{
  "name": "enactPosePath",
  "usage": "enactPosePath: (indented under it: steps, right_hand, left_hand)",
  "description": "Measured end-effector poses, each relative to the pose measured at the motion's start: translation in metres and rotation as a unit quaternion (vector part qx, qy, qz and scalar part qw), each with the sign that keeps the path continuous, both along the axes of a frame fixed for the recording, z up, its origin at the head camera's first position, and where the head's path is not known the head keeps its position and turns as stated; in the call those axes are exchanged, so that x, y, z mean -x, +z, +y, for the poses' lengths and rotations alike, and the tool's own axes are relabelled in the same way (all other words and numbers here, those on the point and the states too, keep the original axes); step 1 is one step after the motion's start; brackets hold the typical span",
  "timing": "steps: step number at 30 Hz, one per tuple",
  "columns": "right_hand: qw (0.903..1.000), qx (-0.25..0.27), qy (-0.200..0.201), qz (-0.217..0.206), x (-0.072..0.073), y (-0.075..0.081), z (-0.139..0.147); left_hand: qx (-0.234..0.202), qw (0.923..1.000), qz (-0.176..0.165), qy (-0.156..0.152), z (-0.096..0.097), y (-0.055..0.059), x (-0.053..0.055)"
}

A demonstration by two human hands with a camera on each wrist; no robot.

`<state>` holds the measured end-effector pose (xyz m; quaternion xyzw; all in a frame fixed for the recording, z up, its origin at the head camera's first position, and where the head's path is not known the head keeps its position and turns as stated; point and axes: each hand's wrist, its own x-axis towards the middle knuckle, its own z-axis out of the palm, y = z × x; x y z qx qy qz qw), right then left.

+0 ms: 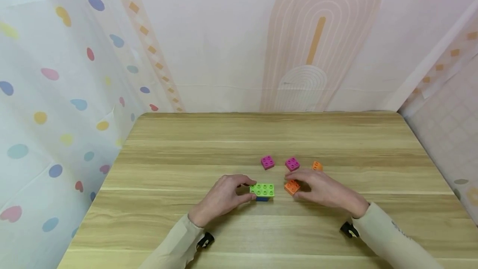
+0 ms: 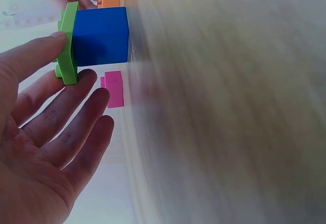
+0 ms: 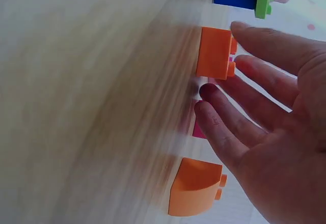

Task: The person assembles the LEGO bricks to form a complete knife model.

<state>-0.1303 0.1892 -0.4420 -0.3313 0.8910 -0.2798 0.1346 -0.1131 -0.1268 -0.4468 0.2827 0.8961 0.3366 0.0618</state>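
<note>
Lime rectangular plastic brick [image 1: 263, 190] lies crosswise, left hand [image 1: 223, 196] pinching one end. Square orange plastic brick [image 1: 292, 187] sits just right of it, right hand [image 1: 322, 187] nearer, fingers loose.

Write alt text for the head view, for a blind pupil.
A left hand pinches a green brick sitting on a blue brick, with the right hand open around an orange brick on a wooden table. Two magenta bricks and a second orange piece lie farther back.

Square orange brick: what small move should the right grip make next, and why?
Perhaps the right grip should close gently on the square orange brick: it appears to rest on the table, between thumb and fingers that look open.
</note>
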Motion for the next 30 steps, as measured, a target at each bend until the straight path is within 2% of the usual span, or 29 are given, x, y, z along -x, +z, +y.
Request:
enactPosePath:
  steps: [5, 11, 30]
  right_hand:
    - [0.9998, -0.017, 0.003, 0.007, 0.003, -0.002, -0.003]
    - [0.9994, -0.024, -0.013, 0.019, 0.001, -0.001, -0.005]
    - [0.9966, 0.039, -0.049, 0.053, -0.012, 0.014, -0.012]
  left_hand:
    - [-0.002, 1.0000, 0.002, 0.002, 0.000, -0.001, 0.000]
    - [-0.001, 1.0000, -0.002, 0.004, 0.000, -0.002, 0.000]
    - [-0.001, 1.0000, -0.002, 0.009, 0.000, 0.000, -0.002]
